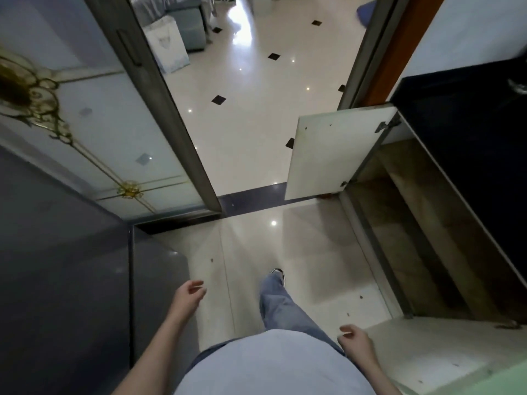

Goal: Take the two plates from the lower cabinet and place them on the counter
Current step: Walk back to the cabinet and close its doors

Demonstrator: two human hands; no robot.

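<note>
The lower cabinet [405, 223] on my right stands with its white door [333, 155] swung out over the floor. Its dim brown inside shows no plates from this angle. Above it runs the dark counter [470, 143], with a pale object just visible at the right edge. My left hand [189, 293] hangs over the floor at lower centre, fingers loosely curled, holding nothing. My right hand [353, 339] hangs low near the cabinet's front, also loosely curled and empty.
A grey appliance [65, 280] fills the left side. Beyond it a sliding glass door [114, 132] with gold ornament frames a doorway to a tiled room. A second white door panel [427, 354] lies at lower right. My leg and shoe [278, 292] step forward.
</note>
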